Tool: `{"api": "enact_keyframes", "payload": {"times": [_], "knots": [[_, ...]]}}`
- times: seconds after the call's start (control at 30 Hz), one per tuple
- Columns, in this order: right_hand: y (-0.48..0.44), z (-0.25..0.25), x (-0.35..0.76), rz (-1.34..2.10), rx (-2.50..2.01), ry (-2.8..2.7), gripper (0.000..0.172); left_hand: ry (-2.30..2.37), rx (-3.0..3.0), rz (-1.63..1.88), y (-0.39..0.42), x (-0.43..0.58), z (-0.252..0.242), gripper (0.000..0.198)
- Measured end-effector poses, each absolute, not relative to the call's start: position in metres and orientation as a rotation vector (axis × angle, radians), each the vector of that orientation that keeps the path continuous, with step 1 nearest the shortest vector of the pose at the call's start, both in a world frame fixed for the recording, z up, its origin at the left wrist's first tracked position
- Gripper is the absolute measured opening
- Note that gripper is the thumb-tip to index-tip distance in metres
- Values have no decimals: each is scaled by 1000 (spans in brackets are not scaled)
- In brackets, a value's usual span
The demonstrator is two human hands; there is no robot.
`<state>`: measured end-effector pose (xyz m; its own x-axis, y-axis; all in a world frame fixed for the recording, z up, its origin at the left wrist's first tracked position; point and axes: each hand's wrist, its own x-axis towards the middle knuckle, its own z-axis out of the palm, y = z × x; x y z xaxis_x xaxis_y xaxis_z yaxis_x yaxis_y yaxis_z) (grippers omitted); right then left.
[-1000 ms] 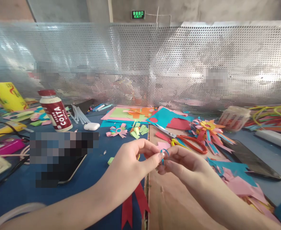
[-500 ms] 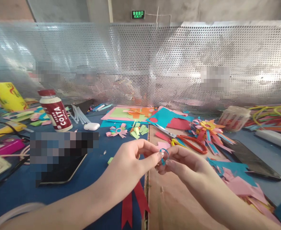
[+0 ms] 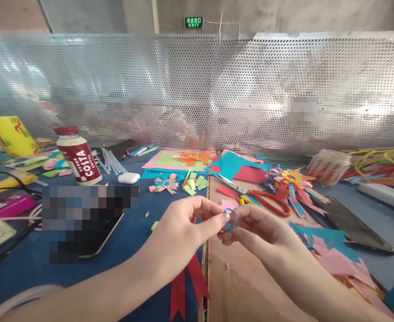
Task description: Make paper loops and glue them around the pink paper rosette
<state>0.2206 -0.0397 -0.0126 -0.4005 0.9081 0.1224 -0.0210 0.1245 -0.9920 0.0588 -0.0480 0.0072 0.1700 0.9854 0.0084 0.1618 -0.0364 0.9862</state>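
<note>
Between my two hands a thin blue paper strip (image 3: 234, 215) is curled into a small ring. My left hand (image 3: 192, 223) pinches its left side between thumb and forefinger. From the right, my right hand (image 3: 262, 228) holds the other side with thumb and fingertips, its lower fingers curled underneath. Beyond my fingers lie red-handled scissors (image 3: 271, 201) and a pink paper scrap (image 3: 229, 204). Red paper ribbon tails (image 3: 197, 279) stick out below my left wrist. A small paper flower with a blue ring centre (image 3: 165, 183) lies past my left hand.
A Costa bottle (image 3: 79, 156), a white earphone case (image 3: 129, 178) and a phone (image 3: 103, 237) are at left. Coloured paper sheets (image 3: 230, 163) lie at the back before a perforated metal screen (image 3: 190, 89). A layered paper flower (image 3: 291, 179), clear jar (image 3: 329, 167) and dark tablet (image 3: 358, 226) are at right.
Both hands stay almost in place on the blue strip. My right thumb has shifted very slightly, and the view has tilted a little.
</note>
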Motion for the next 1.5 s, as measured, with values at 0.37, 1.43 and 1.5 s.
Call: {"api": "enact_keyframes", "payload": {"times": [0.37,1.43,1.5], "knots": [[-39,-14,222,1376,-849,-1588,4,1246,1405,1008,-47,58,6,14],[-42,-29,226,973,-847,-1748,20,1257,1178,935,-46,59,6,29],[-42,-28,224,982,-843,-1749,20,1256,1172,931,-47,59,6,30]]}}
